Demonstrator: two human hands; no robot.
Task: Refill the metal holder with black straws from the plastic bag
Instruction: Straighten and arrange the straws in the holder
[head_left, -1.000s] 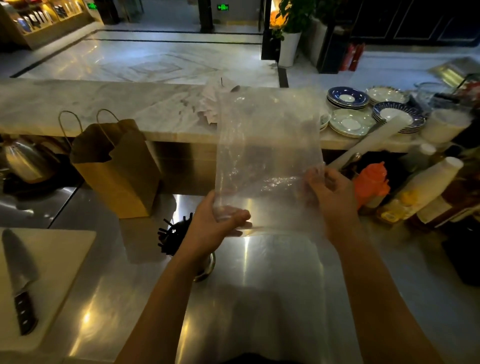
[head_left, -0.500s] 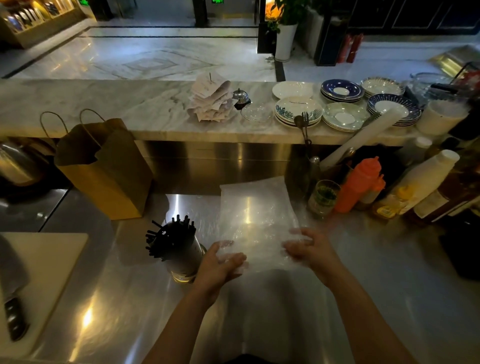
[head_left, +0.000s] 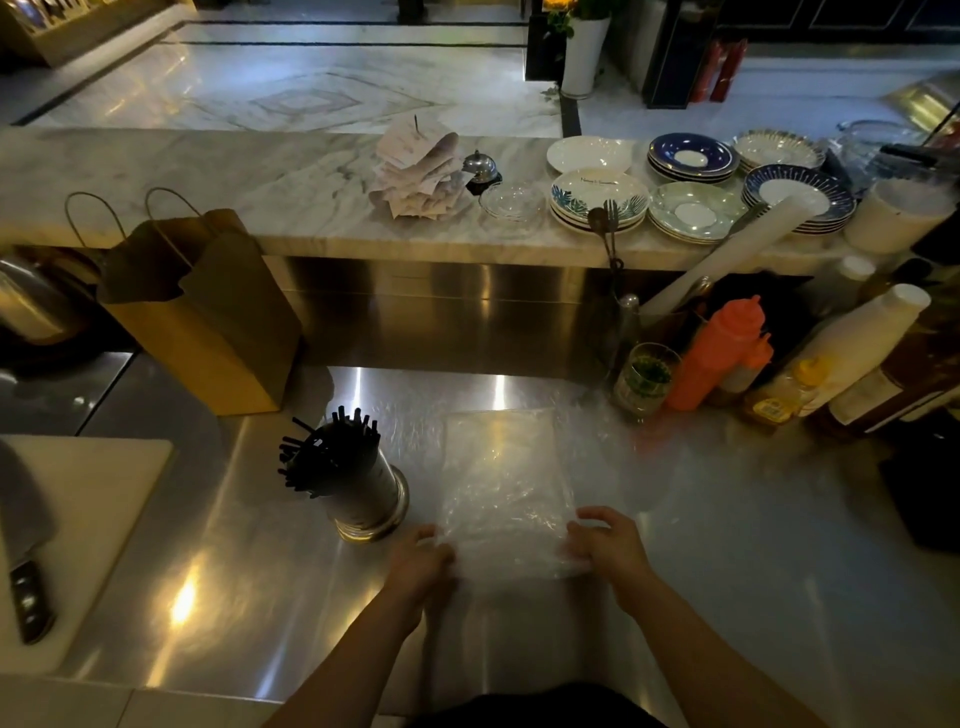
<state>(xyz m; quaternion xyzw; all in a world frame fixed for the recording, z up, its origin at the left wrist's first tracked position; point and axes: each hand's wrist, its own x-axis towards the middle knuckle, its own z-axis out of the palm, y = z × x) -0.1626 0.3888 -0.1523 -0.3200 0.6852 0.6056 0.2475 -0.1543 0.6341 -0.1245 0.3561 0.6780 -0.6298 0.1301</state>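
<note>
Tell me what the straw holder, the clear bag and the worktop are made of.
The straw holder: polished metal, probably steel; bright reflections on its wall and base rim. The clear bag: thin transparent plastic film; it crinkles, glints and shows the worktop through. The worktop: likely brushed stainless steel; streaked reflections.

Stainless-steel tabletop (head_left: 727, 545), reflective. Directly on it: metal holder (head_left: 363, 493) upright at centre-left, clear plastic bag (head_left: 506, 483) flat just beside it, brown paper bag (head_left: 208, 332) standing behind, white cutting board (head_left: 98, 509) at the left edge. Right rear — glass (head_left: 644, 376) and orange squeeze bottle (head_left: 717, 353), close together.
</note>
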